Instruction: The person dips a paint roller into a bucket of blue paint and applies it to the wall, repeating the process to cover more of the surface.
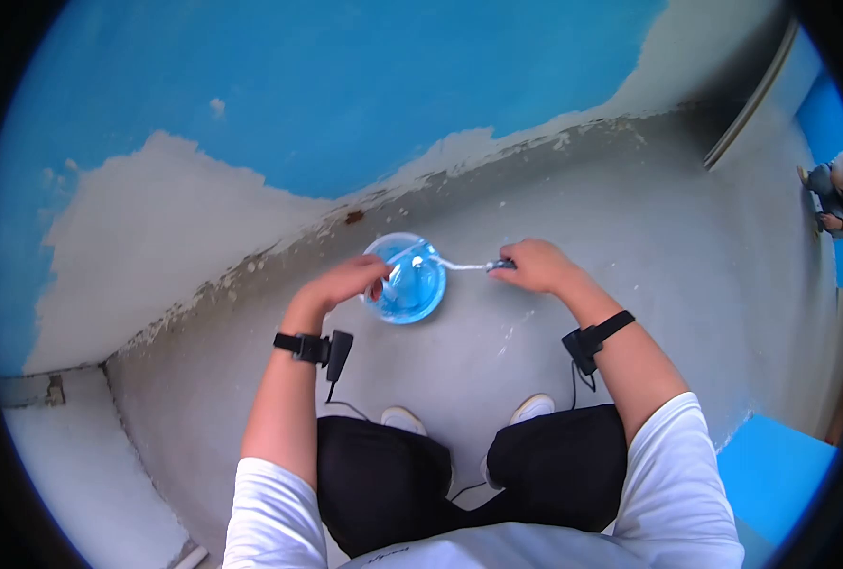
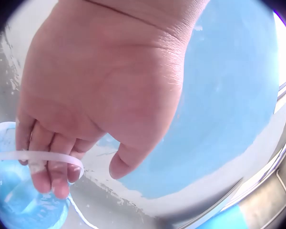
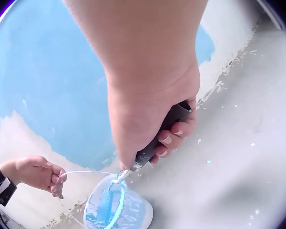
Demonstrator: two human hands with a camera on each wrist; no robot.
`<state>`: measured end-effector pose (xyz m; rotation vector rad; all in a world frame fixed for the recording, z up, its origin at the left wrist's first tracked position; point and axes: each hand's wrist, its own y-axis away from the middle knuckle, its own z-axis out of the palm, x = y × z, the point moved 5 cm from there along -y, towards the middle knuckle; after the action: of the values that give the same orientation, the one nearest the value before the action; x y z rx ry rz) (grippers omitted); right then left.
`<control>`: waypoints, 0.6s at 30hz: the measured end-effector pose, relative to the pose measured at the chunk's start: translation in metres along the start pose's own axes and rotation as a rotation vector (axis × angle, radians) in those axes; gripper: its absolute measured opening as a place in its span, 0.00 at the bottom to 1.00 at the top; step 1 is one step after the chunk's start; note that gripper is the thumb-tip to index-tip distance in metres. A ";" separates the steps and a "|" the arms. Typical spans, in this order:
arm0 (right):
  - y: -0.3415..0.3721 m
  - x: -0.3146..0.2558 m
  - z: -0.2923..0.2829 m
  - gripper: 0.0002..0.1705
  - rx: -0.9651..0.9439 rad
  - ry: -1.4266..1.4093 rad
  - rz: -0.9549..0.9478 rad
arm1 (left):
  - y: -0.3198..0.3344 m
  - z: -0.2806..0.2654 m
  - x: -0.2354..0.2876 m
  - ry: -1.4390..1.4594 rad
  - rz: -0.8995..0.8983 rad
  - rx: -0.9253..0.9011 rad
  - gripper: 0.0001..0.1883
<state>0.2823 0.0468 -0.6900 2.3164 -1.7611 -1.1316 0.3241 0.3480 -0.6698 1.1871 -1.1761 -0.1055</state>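
Observation:
A translucent white bucket (image 3: 142, 214), smeared with blue paint (image 1: 412, 289), is low in front of me beside the wall. My left hand (image 1: 343, 280) holds its thin white bail handle (image 2: 45, 155), which runs across the fingers in the left wrist view; the thumb stays apart from it. My right hand (image 1: 540, 266) grips the black handle (image 3: 155, 138) of a paint roller. Its metal rod (image 1: 464, 266) reaches left over the bucket's rim. In the right wrist view the blue-coated roller head (image 3: 104, 206) sits inside the bucket's mouth.
Beyond the bucket rises a wall (image 1: 364, 85), blue above with a ragged whitish lower part. The grey floor (image 1: 573, 218) is spotted with white specks. Another person (image 1: 834, 194) is at the far right. My shoes (image 1: 532, 408) stand close below the bucket.

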 end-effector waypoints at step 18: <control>0.002 0.000 -0.001 0.24 -0.037 0.015 0.087 | -0.034 -0.025 -0.032 -0.152 0.069 0.431 0.11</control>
<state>0.2814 0.0455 -0.6884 2.1989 -1.8004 -1.1205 0.3453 0.3691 -0.7136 1.5331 -1.4172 0.1192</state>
